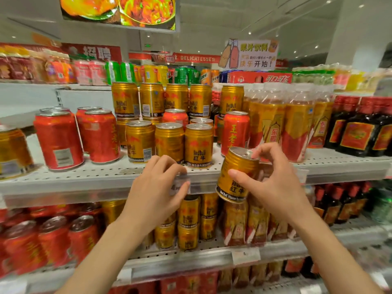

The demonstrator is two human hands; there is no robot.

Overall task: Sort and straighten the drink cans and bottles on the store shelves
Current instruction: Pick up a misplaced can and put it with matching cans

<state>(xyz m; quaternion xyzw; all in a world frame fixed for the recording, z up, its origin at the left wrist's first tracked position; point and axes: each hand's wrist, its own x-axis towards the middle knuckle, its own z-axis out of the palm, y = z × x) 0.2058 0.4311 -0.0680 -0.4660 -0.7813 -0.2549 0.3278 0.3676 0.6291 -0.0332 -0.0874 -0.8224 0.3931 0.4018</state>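
a: what have you got in hand?

b: my right hand (275, 187) holds one gold can (237, 175), thumb on its side and fingers (262, 152) curled over the top rim. it hangs tilted in the air, just in front of the shelf edge (106, 183). my left hand (157, 187) rests on that edge, fingers relaxed, gripping nothing.

a: how would you set it down well?

b: i'd level it first, label outward, then stand it in the bare spot beside the front gold cans (169, 142) (the tilt could knock a neighbour, i think). my left hand can steady the row.

a: counts, from near to far?

b: one can in hand. three gold cans in the front row. two big red cans (58, 140) at left with more behind, another red can (235, 132) at right. five gold cans stacked higher (151, 99) at the back. bottles beyond are too blurred to count.
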